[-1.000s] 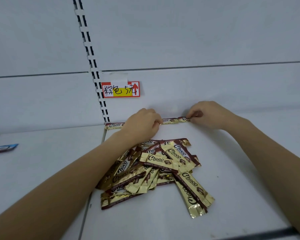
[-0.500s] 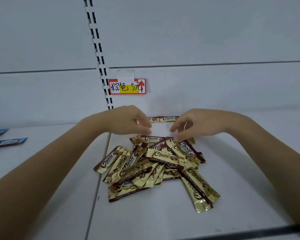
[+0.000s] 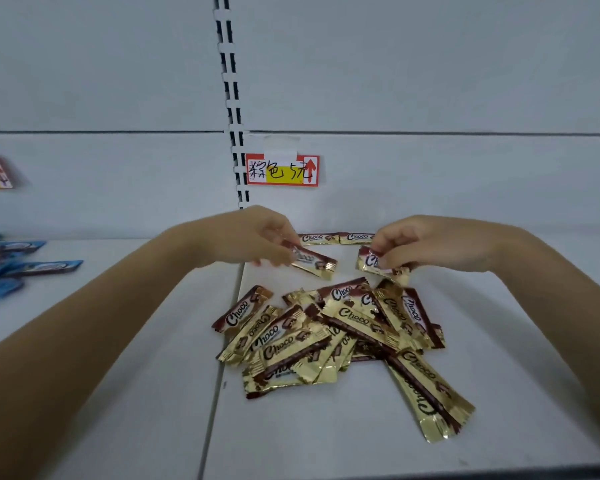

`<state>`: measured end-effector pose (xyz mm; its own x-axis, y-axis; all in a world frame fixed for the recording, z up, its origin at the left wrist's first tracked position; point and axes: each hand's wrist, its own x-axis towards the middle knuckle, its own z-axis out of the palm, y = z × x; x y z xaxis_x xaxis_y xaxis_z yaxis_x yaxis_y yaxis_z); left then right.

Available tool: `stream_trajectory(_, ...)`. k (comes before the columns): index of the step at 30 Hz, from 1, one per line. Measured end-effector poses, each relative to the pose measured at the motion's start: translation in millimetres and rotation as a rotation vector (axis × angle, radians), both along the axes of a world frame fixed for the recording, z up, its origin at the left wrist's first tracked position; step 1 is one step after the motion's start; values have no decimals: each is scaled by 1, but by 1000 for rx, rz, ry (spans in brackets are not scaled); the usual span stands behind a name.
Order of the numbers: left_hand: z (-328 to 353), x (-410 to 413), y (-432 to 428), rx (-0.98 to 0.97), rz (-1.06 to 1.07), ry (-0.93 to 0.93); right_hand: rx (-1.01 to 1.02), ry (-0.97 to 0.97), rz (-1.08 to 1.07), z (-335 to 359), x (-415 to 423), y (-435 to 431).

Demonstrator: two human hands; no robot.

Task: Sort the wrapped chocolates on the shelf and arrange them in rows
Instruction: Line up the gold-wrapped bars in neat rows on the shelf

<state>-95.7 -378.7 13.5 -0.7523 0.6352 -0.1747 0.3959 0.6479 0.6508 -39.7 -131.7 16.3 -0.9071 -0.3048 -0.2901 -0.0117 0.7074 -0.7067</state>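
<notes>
Here each hand pinches one Choco bar: left hand a bar, right hand another, above the loose heap on the shelf.

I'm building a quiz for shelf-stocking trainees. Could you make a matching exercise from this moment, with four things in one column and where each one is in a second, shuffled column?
Things
1. left hand
2. pile of Choco bars
3. blue packets
4. price label

Places
A. stuck on the back panel
B. heaped in the middle of the shelf
C. on the next shelf section, far left
D. behind the pile, pinching one Choco bar

Pairs: 1-D, 2-B, 3-C, 4-A
</notes>
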Motion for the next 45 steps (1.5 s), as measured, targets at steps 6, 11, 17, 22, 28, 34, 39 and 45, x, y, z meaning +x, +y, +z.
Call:
stream_trajectory(6, -16, -12, -31, -117, 169, 208, 33, 359, -75, -20, -12, -35)
stream_trajectory(11, -27, -6, -32, -180, 59, 476, 258, 558, 42, -36, -24, -52)
stream_trajectory(17, -40, -9, -27, -196, 29, 603, 294, 643, 73, -41, -27, -51)
stream_trajectory(22, -45, -13, -25, -154, 46, 655, 304, 729, 52, -46, -35, -51)
stream_trajectory(28, -44, -11, -19, -131, 59, 691, 270, 734, -2, -45, -36, -51)
stream_trajectory(34, -32, 16, -10, -48, -173, 476, 177, 297, 137, -17, -6, -29)
stream_trajectory(39, -30, 25, -6, -62, -216, 383, 199, 158, 163, -12, 0, -22)
stream_trajectory(45, -24, 27, -10, 111, -137, 156, 20, 86, 89, -10, 3, -21)
